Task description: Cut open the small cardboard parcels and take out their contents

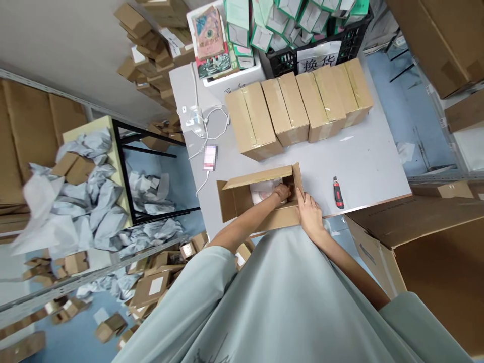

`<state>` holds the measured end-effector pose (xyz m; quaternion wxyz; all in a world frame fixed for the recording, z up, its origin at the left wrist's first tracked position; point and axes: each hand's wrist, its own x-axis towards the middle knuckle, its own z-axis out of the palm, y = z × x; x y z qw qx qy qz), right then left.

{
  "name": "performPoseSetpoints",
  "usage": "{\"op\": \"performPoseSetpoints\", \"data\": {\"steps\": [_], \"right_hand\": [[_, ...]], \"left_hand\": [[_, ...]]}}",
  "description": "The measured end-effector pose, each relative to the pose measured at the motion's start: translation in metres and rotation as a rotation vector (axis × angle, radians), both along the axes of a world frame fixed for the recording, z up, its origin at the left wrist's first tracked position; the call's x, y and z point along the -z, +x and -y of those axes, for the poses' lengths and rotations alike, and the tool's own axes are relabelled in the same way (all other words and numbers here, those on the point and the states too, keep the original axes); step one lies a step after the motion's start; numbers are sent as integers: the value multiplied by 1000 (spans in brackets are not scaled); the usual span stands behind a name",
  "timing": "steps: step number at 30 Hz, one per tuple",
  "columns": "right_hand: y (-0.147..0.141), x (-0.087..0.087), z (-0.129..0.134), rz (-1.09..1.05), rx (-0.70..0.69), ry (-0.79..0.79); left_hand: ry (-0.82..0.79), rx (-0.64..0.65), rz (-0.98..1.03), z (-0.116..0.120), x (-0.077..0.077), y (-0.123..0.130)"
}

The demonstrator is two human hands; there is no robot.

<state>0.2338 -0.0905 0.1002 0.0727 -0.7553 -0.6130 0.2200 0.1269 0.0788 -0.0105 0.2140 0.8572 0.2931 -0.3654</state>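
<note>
An open cardboard box [242, 197] stands at the near edge of the table, its flaps raised. Inside it lies a white and pinkish item [260, 190], partly hidden by the flap and my arm. My left hand [282, 191] reaches into the box's right end, fingers curled; what they hold, if anything, is hidden. At the box's right side, my right hand [310, 212] grips the upright end flap [297, 176]. A red and black utility knife [338, 192] lies on the table to the right, apart from both hands.
Several taped cartons [285, 108] stand in a row across the grey table [372, 156]. Behind them are a black crate [280, 63] of green-edged boxes and a white bin with books. A phone [209, 157] charges at left. A large open carton [434, 262] stands at right.
</note>
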Motion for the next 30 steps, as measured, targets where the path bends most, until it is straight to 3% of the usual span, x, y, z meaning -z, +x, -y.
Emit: {"op": "performPoseSetpoints", "data": {"steps": [3, 6, 12, 16, 19, 24, 27, 30], "right_hand": [[-1, 4, 1, 17, -6, 44], [-1, 3, 0, 13, -3, 53], [-4, -6, -3, 4, -14, -25], [-6, -4, -4, -1, -3, 8], [-3, 1, -5, -29, 30, 47], [7, -4, -3, -136, 61, 179], [7, -23, -7, -239, 99, 354], [-8, -52, -19, -539, 205, 404]], "left_hand": [[34, -51, 35, -1, -20, -2], [75, -49, 95, -4, -53, -13], [186, 21, 295, -14, -142, -57], [391, 5, 597, 2, -196, -95], [423, -245, 810, 22, -221, -127], [345, -902, 1232, 41, -235, -177], [194, -1315, 1455, 47, -233, -194], [-55, -1641, 1643, 56, -227, -192]]}}
